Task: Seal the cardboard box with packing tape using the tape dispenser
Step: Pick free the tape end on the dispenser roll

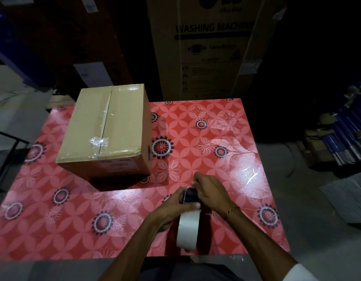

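A closed cardboard box (106, 130) stands on the far left part of the table, with clear tape along its centre seam and a crumpled patch of tape near the front. Close to the table's near edge I hold a red tape dispenser (204, 226) loaded with a pale roll of tape (188, 230). My left hand (171, 209) grips the dispenser from the left side, thumb across its dark front end. My right hand (210, 191) is closed over that front end from above, fingertips pinching at the tape's edge. Both hands are well to the right of and nearer than the box.
The table (226, 138) wears a red floral cloth. A tall washing machine carton (212, 47) stands right behind it, with dark cartons to the left. Stacked blue items and boxes (341, 138) lie on the floor at the right. A black metal frame (5, 151) is at the left.
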The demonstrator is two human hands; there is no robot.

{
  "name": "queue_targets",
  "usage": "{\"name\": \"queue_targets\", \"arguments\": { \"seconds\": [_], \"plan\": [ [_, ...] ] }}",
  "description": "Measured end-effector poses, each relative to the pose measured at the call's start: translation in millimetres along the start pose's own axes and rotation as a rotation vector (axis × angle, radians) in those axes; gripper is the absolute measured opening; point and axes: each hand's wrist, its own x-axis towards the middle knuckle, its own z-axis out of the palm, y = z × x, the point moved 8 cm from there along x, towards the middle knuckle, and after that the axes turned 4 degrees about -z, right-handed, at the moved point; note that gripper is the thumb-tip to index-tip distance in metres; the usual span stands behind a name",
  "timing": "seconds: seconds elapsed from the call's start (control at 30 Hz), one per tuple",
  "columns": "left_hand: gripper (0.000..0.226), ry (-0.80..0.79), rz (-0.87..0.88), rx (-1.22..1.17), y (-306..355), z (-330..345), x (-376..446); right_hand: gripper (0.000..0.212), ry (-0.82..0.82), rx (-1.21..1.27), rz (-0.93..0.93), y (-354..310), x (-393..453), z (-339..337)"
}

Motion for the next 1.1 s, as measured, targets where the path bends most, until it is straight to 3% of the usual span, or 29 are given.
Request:
{"name": "queue_targets", "arguments": {
  "seconds": [0.23,0.63,0.8,0.93,1.1],
  "plan": [
    [0.085,0.035,-0.018,0.06,-7,5,-2,0.013,-0.006,0.066,0.055,13,0,7],
    [0.079,0.054,-0.029,0.095,-12,9,-5,0.015,0.044,0.117,0.076,32,0,23],
    [0.038,0.159,0.028,0.033,-8,3,-8,0.013,-0.051,0.296,-0.051,27,0,16],
    [0.03,0.362,0.152,0.027,13,-14,-9,0.013,-0.068,0.303,-0.087,28,0,7],
    [0.007,0.309,0.216,0.076,33,-17,-4,0.012,-0.073,0.273,-0.141,22,4,0]
  ]
}}
